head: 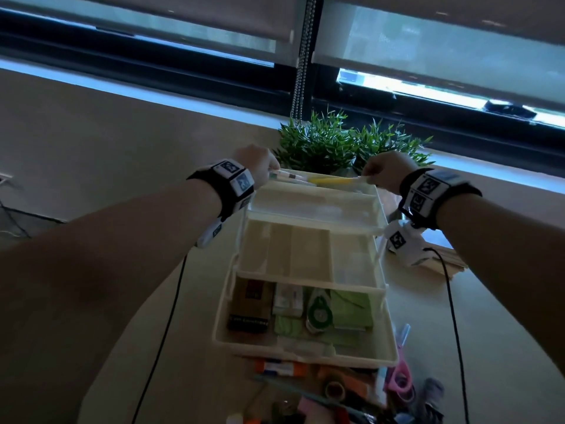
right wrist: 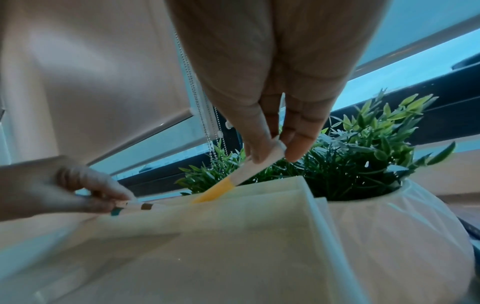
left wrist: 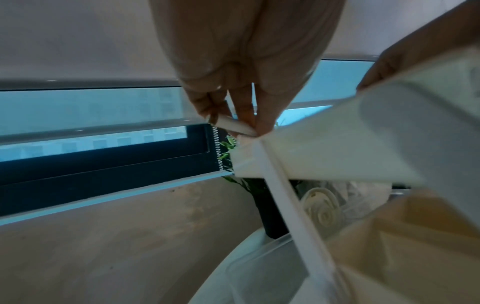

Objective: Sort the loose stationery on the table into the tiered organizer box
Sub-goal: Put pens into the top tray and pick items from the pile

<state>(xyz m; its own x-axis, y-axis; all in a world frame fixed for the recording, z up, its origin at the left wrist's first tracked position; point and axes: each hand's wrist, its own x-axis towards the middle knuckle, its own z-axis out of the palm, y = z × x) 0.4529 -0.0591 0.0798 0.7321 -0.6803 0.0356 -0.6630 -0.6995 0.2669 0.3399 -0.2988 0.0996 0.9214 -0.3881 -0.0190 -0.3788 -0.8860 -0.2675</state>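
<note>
Yellow pen is pinched at its white end by right hand, long axis across top tier, tip angled down into back slot. Left hand pinches striped pen at the slot's other end. Two pens counted; three tiers in organizer. Loose pile lies in front.

Cream tiered organizer box stands open on the bench, three trays stepped back and up. Bottom tray holds a brown box, a small white box, a green-and-white tape dispenser and green pads. Middle tray's divided compartments look bare. In the top tray's far slot lie pens: a yellow-ended marker tilted with its white end up, and white pens with coloured bands. Loose stationery pile lies just before the box, blurred; pink scissors among it.
</note>
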